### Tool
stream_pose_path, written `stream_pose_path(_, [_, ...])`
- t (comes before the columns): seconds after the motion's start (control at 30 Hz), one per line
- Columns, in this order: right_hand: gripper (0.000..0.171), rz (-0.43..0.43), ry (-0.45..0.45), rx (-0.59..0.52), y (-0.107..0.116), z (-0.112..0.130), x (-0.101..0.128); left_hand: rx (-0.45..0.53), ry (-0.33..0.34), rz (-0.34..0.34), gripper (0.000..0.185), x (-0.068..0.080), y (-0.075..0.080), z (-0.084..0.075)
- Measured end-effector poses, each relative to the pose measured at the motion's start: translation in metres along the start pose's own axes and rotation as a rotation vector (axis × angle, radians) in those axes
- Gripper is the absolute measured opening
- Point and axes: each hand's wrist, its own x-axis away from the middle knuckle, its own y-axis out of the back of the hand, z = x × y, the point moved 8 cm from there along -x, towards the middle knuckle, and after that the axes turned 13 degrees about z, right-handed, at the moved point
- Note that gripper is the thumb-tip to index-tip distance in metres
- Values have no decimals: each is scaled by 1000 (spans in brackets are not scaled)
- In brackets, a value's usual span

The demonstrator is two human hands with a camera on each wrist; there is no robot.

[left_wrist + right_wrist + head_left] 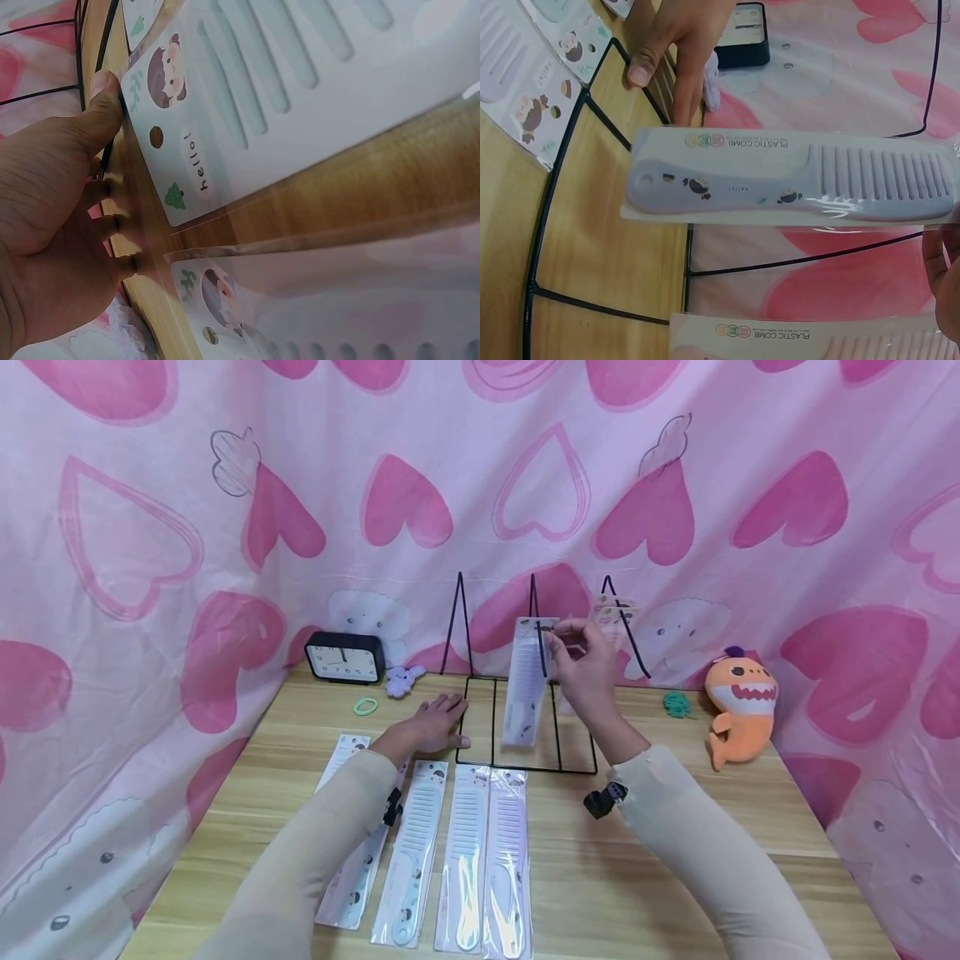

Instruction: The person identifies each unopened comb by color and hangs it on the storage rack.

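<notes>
A lavender plastic comb in a clear-fronted package (523,693) hangs upright at the middle prong of a black wire rack (540,769). My right hand (587,668) pinches the top of this package, thumb and fingers at its right side. In the right wrist view the packaged comb (727,184) shows its handle end away from the fingers. My left hand (435,724) lies on the rack's left side, fingers extended, with the thumb by the front corner. A pink packaged comb (765,337) hangs at the right prong, mostly behind my right hand in the head view.
Several packaged combs (467,852) lie in a row before the rack, one partly under my left forearm. At the back left are a black clock (345,657), a purple plush (402,680) and a green ring (365,706). An orange shark toy (742,706) and a teal coil (677,704) are right.
</notes>
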Motion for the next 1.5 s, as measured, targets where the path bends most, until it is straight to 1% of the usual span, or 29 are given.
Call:
stream_pose_path(0.03, [16, -4, 4, 14, 0, 0, -1, -10, 10, 6, 88, 5, 2, -4])
stream_pose_path(0.07, [16, -7, 12, 29, -1, 0, -3, -22, 14, 7, 87, 6, 2, -5])
stream_pose_path(0.17, [16, -22, 36, 64, -2, 2, -6, -48, 18, 1, 87, 8, 2, -7])
stream_pose_path(0.23, [16, -34, 56, 100, -2, 4, -8, -49, 18, 0, 87, 8, 2, -7])
stream_pose_path(0.37, [18, -51, 85, 142, -3, 6, -11, -32, 18, 8, 88, 6, 1, -6])
stream_pose_path(0.47, [20, -55, 91, 147, -4, 5, -13, -18, 16, 13, 88, 5, 0, -5])
stream_pose_path(0.5, [21, -54, 94, 154, -5, 5, -14, -6, 7, 6, 89, 1, -1, -1])
stream_pose_path(0.57, [22, -53, 100, 161, -5, 5, -14, -4, 5, 6, 90, 1, -1, -1])
stream_pose_path(0.6, [23, -52, 102, 165, -5, 5, -14, 5, -3, 0, 91, -3, -3, 2])
stream_pose_path(0.7, [24, -45, 112, 179, -5, 4, -14, 15, -6, 5, 91, -3, -3, 3])
stream_pose_path(0.73, [24, -41, 114, 182, -5, 4, -13, 13, 1, 14, 90, 0, -2, 0])
stream_pose_path(0.77, [25, -38, 118, 182, -5, 4, -13, 25, -3, 13, 91, -1, -2, 1])
stream_pose_path(0.8, [25, -32, 123, 185, -6, 5, -13, 29, -13, 4, 92, -5, -4, 5])
stream_pose_path(0.83, [26, -26, 129, 186, -6, 5, -12, 31, -4, 13, 92, -3, -2, 3])
stream_pose_path(0.97, [31, 6, 161, 185, -7, 7, -6, 46, -7, 0, 95, -19, -8, 16])
stream_pose_path(1.07, [36, 40, 169, 195, -8, 6, 1, 42, 18, 10, 96, -29, -11, 23])
stream_pose_path(1.13, [38, 72, 167, 210, -9, 5, 8, 48, 29, 15, 95, -30, -12, 25])
stream_pose_path(1.17, [38, 89, 162, 224, -10, 4, 12, 24, 30, 7, 95, -27, -11, 23])
stream_pose_path(1.2, [39, 109, 156, 238, -12, 4, 16, 19, 32, 7, 95, -27, -11, 24])
stream_pose_path(1.37, [38, 222, 121, 297, -21, -8, 41, 1, 24, 4, 94, -25, -11, 23])
stream_pose_path(1.4, [38, 247, 111, 307, -24, -11, 47, 29, 25, 12, 94, -31, -12, 27])
stream_pose_path(1.5, [36, 326, 71, 356, -31, -24, 67, 33, 31, 27, 93, -33, -14, 27])
